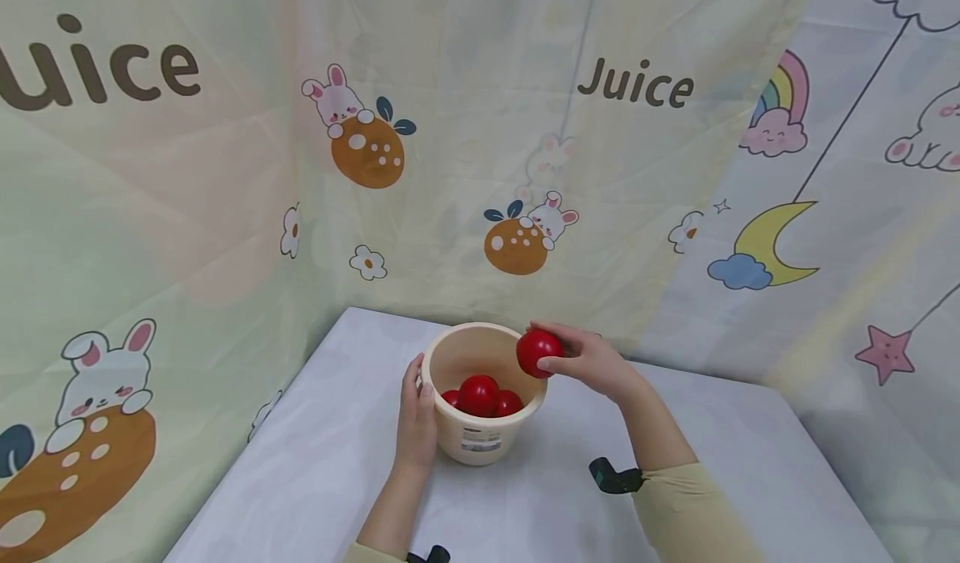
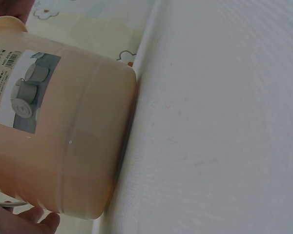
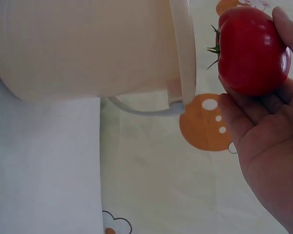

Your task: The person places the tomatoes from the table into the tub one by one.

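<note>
A cream plastic bucket [image 1: 454, 431] stands upright on the table, with several red tomatoes [image 1: 478, 394] lying inside. My left hand [image 1: 416, 429] holds the bucket's left side near the rim. Over the bucket's right rim, my right hand [image 1: 592, 361] holds another tomato [image 1: 538, 353] between thumb and fingers. The right wrist view shows this tomato [image 3: 254, 51] as shiny, its green stem end facing the bucket. In the left wrist view, fingertips [image 2: 49, 222] lie against the bucket wall beside its handle.
A white cloth-covered table [image 1: 555, 505] extends around the bucket. Behind it hangs a printed curtain [image 1: 450, 213] with rabbits and fruit. The bucket's pale handle [image 3: 141, 111] hangs down along its far side. A paper label [image 2: 27, 90] is stuck on the front.
</note>
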`<state>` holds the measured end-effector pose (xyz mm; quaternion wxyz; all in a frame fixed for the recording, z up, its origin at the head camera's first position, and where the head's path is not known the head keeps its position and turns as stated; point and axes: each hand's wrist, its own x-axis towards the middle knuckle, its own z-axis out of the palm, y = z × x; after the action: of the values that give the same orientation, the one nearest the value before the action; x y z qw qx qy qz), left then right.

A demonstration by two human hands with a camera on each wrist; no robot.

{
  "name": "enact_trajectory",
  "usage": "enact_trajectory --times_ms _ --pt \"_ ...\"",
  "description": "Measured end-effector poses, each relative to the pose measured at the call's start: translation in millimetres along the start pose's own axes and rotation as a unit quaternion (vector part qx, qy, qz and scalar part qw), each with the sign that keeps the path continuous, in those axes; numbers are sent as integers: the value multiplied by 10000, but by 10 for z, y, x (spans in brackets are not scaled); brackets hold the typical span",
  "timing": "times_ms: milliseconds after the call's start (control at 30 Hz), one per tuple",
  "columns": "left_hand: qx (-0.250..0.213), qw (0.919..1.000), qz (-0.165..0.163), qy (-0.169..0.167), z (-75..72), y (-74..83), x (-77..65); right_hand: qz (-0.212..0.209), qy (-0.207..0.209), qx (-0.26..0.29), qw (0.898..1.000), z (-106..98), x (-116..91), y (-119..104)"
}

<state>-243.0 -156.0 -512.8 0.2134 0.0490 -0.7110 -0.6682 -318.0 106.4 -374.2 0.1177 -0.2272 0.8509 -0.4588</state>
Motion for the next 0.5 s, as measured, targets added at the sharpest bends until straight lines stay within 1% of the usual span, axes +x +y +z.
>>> enact_trajectory --times_ms 200,367,500 --pt "-9 10000 7 -9 -4 1 0 -119 -201 83 9997 175 89 -58" --pt "16 10000 -87 9 2 14 1 50 -318 56 9995 304 156 -89" --pt "50 9998 -202 35 10 20 1 208 -326 -90 9992 393 194 -114"
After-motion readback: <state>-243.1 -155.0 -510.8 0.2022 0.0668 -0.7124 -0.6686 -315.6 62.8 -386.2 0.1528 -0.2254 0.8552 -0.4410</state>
